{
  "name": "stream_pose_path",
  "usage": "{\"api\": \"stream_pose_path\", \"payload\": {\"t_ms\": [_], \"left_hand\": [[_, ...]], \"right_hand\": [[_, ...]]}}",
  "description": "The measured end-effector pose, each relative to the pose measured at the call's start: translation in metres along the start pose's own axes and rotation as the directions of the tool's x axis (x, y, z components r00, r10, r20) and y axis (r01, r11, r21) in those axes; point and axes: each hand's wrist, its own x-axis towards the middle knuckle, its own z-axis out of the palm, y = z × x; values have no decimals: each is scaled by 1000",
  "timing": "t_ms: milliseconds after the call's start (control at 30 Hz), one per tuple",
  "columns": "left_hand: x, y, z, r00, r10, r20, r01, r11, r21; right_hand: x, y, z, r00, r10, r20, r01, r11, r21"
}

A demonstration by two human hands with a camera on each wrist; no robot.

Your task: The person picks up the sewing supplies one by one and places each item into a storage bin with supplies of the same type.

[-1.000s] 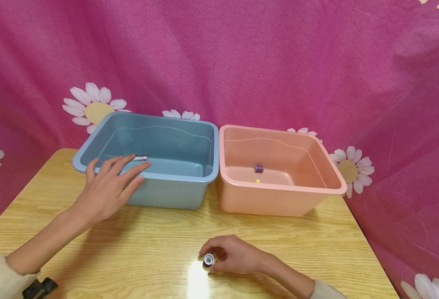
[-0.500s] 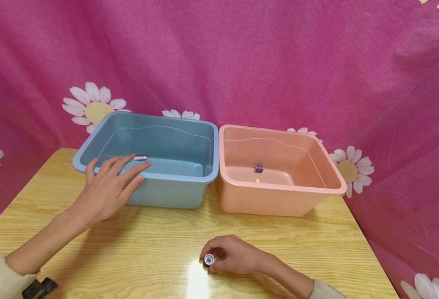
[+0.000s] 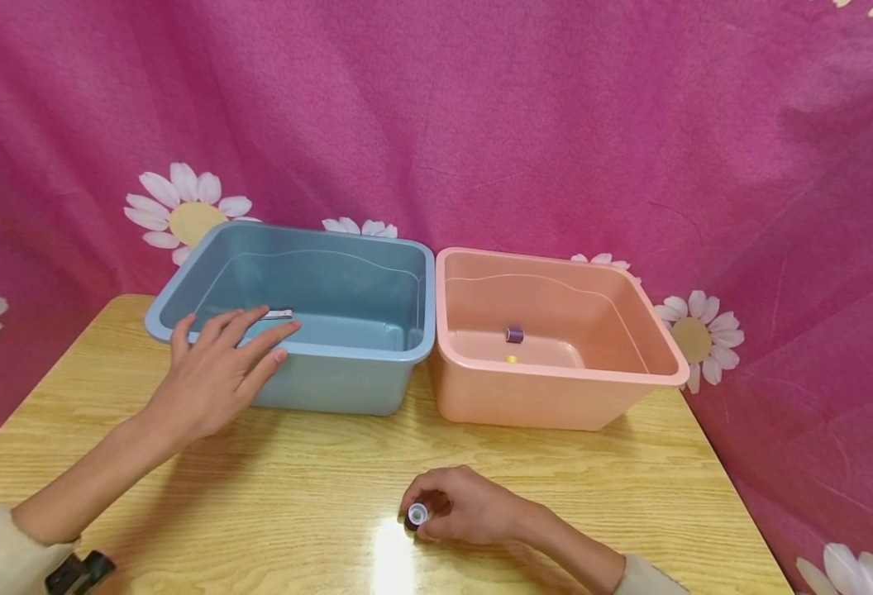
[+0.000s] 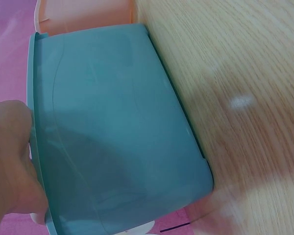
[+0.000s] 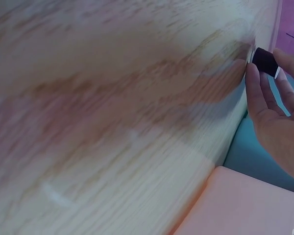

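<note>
In the head view my right hand (image 3: 469, 506) pinches a small spool of dark thread (image 3: 412, 522) between thumb and fingers, low over the table in front of the tubs. Its white end ring faces up and slightly tilted. The right wrist view shows the dark spool (image 5: 265, 61) held at the fingertips, close to the tabletop. My left hand (image 3: 217, 372) lies over the near rim of the blue tub (image 3: 347, 380), fingers spread and reaching above its inside. In the left wrist view, part of the left hand (image 4: 12, 161) shows along that rim.
A pink tub (image 3: 526, 401) stands right beside the blue one, holding a purple spool (image 3: 514, 335) and a small yellow thing (image 3: 511, 359). Inside the blue tub lies a small whitish strip (image 3: 280, 315), partly behind my fingers. A magenta flowered curtain (image 3: 436, 124) hangs behind the wooden table (image 3: 317, 496).
The dark spool has tilted and shifted very slightly in my right hand's fingers. My left hand and both tubs stay where they were.
</note>
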Motion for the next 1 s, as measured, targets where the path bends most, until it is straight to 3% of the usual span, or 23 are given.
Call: {"api": "stream_pose_path", "payload": {"t_ms": [467, 700, 1000], "left_hand": [[1, 0, 0, 1000, 2, -7, -2, 1000, -7], [0, 0, 0, 1000, -2, -3, 2, 1000, -10], [0, 0, 1, 1000, 0, -5, 0, 1000, -7]], "right_hand": [[-2, -9, -9, 998, -16, -68, 14, 1000, -25], [-4, -18, -17, 990, -60, -129, 51, 996, -75], [-8, -31, -33, 982, -82, -169, 77, 996, -37]]}}
